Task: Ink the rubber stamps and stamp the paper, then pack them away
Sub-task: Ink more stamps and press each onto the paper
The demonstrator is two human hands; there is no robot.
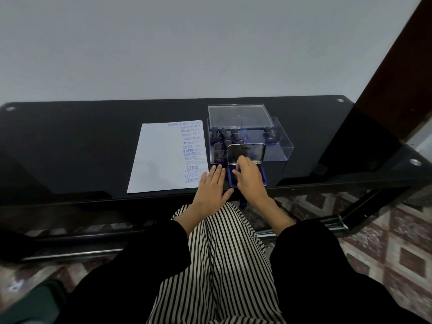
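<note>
A white sheet of paper (pixel 161 160) lies on the black table, with several blue stamp prints down its right side. Right of the sheet stands an open blue ink pad (pixel 263 177), its metal lid (pixel 246 152) raised upright. My right hand (pixel 249 177) hovers curled over the pad, fingertips near the foot of the lid; whatever is under the fingers is hidden. My left hand (pixel 211 190) rests flat on the table edge between paper and pad, fingers spread. Behind the pad, a clear box (pixel 284 146) holds several dark-handled rubber stamps (pixel 222 135).
The clear lid (pixel 239 115) of the box rests on the box's far side. The black glass table (pixel 70 141) stands against a pale wall. A dark wooden post (pixel 395 73) rises at the right. Patterned floor shows below, and striped fabric covers my lap.
</note>
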